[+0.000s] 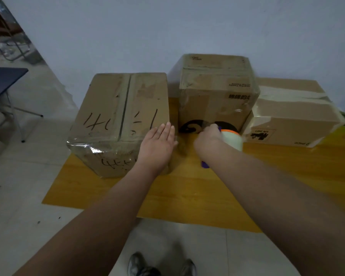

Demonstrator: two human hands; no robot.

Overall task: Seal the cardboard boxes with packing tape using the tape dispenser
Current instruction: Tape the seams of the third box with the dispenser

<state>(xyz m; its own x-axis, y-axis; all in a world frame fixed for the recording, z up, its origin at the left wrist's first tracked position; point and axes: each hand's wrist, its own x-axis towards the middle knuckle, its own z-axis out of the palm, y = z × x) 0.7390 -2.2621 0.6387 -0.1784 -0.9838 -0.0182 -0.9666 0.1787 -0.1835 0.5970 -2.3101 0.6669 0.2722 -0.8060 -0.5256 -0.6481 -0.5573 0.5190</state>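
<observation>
A large cardboard box point(120, 108) with black handwriting and clear tape along its near edge stands at the table's left. My left hand point(157, 144) lies flat with straight fingers on its near right corner. To the right, my right hand point(208, 136) grips a purple tape dispenser point(232, 141) carrying a white tape roll with an orange core. The dispenser is held low between the left box and a taped middle box point(215, 92). A strip of clear tape seems to run from the dispenser toward the left box, but it is blurred.
A third, flatter taped box point(293, 114) lies at the right on the yellow wooden table point(187, 192). A white wall stands behind. A dark folding table point(2, 82) stands on the tiled floor at the left. My shoes point(161, 265) show below the table's front edge.
</observation>
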